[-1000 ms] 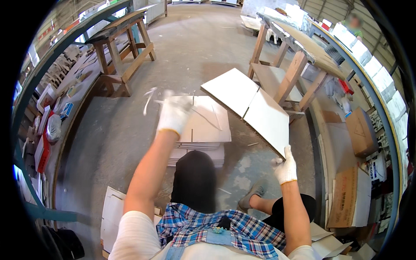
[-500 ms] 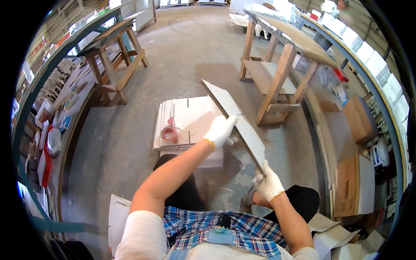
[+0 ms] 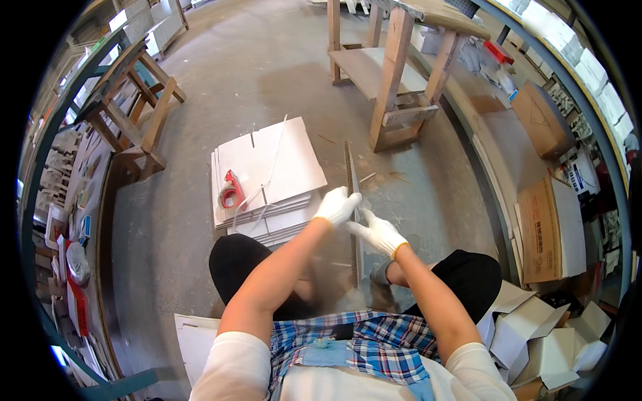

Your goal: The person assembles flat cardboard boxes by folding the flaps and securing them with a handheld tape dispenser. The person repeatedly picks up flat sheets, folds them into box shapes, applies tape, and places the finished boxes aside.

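A white corrugated cardboard sheet (image 3: 355,257) stands on edge between my knees, seen nearly edge-on. My left hand (image 3: 338,206), in a white knit glove, is closed round its upper edge. Just right of the sheet, my right hand (image 3: 381,234), gloved too, has its thumb and fingers apart near the left fingertips; whether it touches the sheet is hard to tell. To the left lies a stack of white cardboard sheets (image 3: 294,157) with slots cut in them. A red tape dispenser (image 3: 231,194) rests on it, along with a thin white strip (image 3: 273,167).
Wooden trestle stands (image 3: 134,110) are ahead on the left, and a wooden bench (image 3: 394,73) on the right. Brown cartons (image 3: 540,230) line the right side. Open white boxes (image 3: 535,334) lie beside my right knee, and a flat white sheet (image 3: 190,341) by my left hip.
The cardboard sheet has swung from a slant to upright and edge-on. My right hand has left its lower end and come up beside my left hand. The view has shifted down and right.
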`<state>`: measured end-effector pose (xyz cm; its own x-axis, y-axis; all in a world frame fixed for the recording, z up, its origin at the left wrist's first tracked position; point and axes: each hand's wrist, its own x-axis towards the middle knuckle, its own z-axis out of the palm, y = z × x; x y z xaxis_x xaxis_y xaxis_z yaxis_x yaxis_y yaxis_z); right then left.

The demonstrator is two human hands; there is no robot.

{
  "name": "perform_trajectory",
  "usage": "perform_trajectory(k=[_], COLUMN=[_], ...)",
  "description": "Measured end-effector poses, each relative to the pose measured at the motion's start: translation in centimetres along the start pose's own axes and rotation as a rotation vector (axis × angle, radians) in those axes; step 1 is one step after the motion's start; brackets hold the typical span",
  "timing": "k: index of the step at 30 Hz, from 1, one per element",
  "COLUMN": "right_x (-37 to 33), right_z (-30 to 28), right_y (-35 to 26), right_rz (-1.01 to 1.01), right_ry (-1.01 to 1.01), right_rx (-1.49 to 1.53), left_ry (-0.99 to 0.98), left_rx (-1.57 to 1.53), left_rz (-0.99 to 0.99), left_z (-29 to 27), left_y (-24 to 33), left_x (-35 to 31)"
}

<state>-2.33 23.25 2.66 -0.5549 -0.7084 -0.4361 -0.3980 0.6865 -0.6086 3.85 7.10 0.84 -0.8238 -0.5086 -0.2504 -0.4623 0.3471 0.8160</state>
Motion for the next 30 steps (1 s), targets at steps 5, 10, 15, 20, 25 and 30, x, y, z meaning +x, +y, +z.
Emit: perform_trajectory(k=[5,10,15,20,25,30], right_x=[0.6,1.3,-0.8,-0.8,-0.6,0.3], right_z=[-0.4,0.0,-2.9,-4.3,-4.1,-3.9], right_y=[0.7,2.8,0.7,1.7,0.6,2.6], right_rz=[0.016,0.039,0.087,0.229,0.215,0.21], right_ry=[-0.02,0.004,0.372,0.485,0.298,0.357], right_rx=[0.176,0.282,-0.158,-0.256,-0.234,-0.212], left_ry=[-0.232,-0.198,0.156,0.119,0.105,0.079], left_rx=[-0.248,-0.183,0.038,0.313,0.391,0.314], left_rz=[-0.127,-0.063,0.089,-0.007,0.032,0.085], left_z=[-0.9,-0.5,0.4,0.8,1.1,1.2], left_y=[0.1,-1.5,-2.6,3.3,2.4,1.9], left_x=[-0.2,1.3,1.7,0.8,3.3,4.4])
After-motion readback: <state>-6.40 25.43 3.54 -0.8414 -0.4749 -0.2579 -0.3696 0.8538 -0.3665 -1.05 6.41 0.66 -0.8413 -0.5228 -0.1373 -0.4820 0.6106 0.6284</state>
